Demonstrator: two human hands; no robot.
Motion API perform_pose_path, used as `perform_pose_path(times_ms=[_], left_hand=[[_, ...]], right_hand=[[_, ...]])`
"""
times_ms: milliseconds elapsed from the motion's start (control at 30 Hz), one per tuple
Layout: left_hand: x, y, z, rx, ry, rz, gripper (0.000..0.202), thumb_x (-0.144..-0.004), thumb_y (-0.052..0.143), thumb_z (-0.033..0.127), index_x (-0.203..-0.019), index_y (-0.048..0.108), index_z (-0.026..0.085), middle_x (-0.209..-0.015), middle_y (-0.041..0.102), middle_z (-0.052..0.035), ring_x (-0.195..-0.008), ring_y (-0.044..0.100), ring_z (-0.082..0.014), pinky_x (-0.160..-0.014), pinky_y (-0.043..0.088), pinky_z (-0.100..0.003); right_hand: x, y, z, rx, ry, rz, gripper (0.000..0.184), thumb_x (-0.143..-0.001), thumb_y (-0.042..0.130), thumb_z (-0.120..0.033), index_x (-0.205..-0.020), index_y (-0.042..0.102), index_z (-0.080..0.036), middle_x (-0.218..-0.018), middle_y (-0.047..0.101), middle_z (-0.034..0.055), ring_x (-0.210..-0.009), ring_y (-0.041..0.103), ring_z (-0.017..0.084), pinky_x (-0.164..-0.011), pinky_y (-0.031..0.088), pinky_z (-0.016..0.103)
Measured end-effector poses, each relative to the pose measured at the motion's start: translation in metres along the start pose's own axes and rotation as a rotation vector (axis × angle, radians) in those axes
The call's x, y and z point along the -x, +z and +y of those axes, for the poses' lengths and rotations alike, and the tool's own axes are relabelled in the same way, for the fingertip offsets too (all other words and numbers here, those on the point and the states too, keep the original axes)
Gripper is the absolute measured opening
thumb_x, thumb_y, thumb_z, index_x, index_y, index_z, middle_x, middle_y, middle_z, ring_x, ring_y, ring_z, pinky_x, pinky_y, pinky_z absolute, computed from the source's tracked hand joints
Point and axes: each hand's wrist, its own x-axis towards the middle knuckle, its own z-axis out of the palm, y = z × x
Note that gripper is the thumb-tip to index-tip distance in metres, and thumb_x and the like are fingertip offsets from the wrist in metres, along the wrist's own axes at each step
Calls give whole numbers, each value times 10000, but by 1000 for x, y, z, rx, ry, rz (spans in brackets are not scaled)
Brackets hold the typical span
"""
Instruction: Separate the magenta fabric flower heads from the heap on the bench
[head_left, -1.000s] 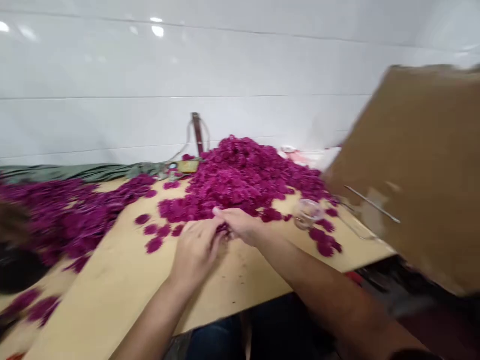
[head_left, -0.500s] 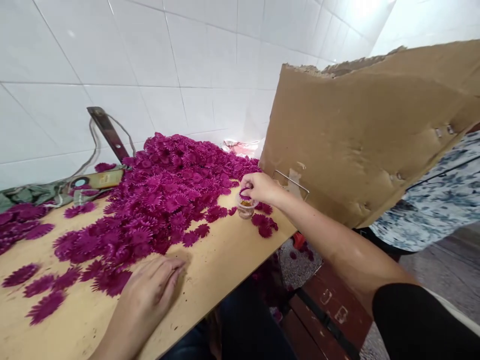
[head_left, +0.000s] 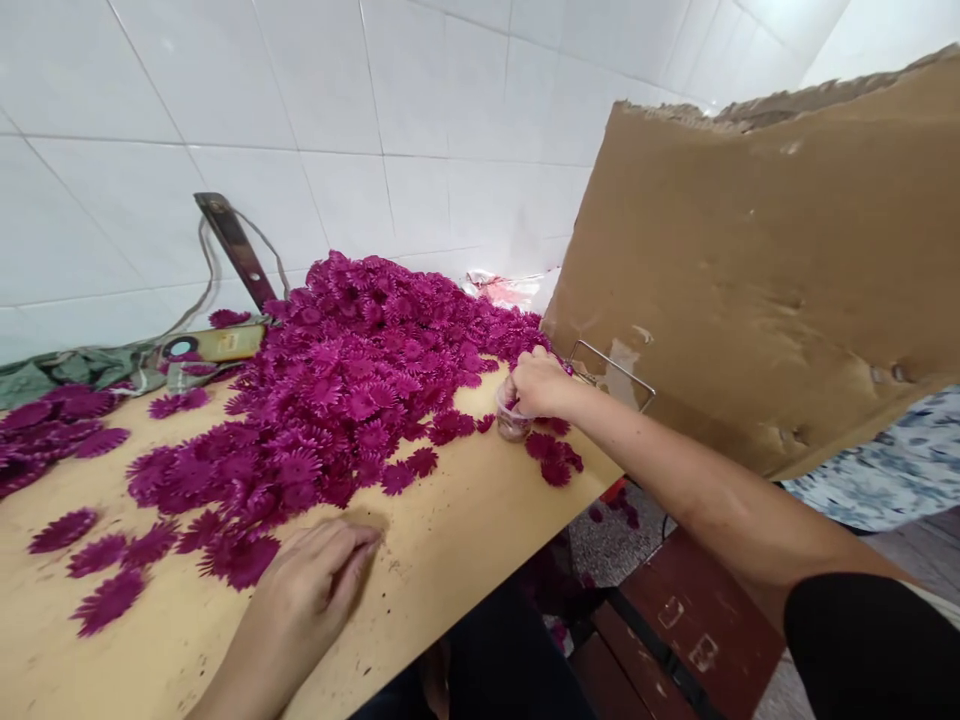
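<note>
A big heap of magenta fabric flowers (head_left: 352, 370) covers the back of a tan table (head_left: 465, 530). My right hand (head_left: 538, 382) reaches out to a small clear cup (head_left: 512, 423) near the table's right edge, its fingers bunched over the cup's mouth; whatever they pinch is hidden. My left hand (head_left: 311, 590) lies palm down on the table near the front edge, fingers together, just beside a loose magenta flower (head_left: 240, 558). Nothing shows in the left hand.
A large torn cardboard sheet (head_left: 750, 260) stands at the right, with a wire handle (head_left: 611, 360) at its foot. A metal strip with cable (head_left: 236, 250) leans on the white tiled wall. Green cloth (head_left: 67, 365) lies back left. A dark red bench (head_left: 675, 620) is below right.
My right hand left the left hand, reached right to the small cup, and now presses lower over its mouth. The left hand settled flat on the table. The view swung right.
</note>
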Motion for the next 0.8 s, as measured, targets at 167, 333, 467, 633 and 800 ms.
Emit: perform_pose_path(times_ms=[167,333,467,633,800], left_hand=[[0,2,3,26,-22,-45,174,-809,471,264,-766,635,227,-737,698,-5,-672,651,-147,-612,512,-245],[0,-1,6,26,-22,-78,209,-827,438,236,-762,636,215,-735,696,-21,-675,648,-148,-619,514,-252],[-1,-1,8,13,-12,-82,208,-833,424,203,-767,622,202,-723,690,-21,-673,645,-146,-608,514,-255],[-1,-1,10,21,-29,-90,214,-831,410,177,-764,612,204,-715,682,-20,-667,640,-144,-606,516,-266],[-1,-3,12,42,-58,-96,195,-823,423,166,-763,605,202,-713,680,-18,-663,634,-147,-597,507,-273]], right_hand=[[-2,-6,-6,52,-31,-18,166,-560,668,-172,-719,717,-168,-925,553,160,-899,415,297,-714,384,366],[-9,0,3,-61,-80,-12,138,-573,623,-144,-678,701,-189,-943,563,111,-875,441,258,-649,375,305],[-12,10,14,-112,-119,28,138,-570,619,-136,-653,704,-207,-936,605,63,-889,454,239,-670,355,284],[-14,15,20,-130,-264,-44,155,-568,579,-77,-582,675,-198,-705,647,12,-686,500,154,-710,335,277],[-17,7,21,-144,-263,-58,90,-594,574,-103,-567,617,-177,-578,599,-5,-619,493,133,-694,348,256]])
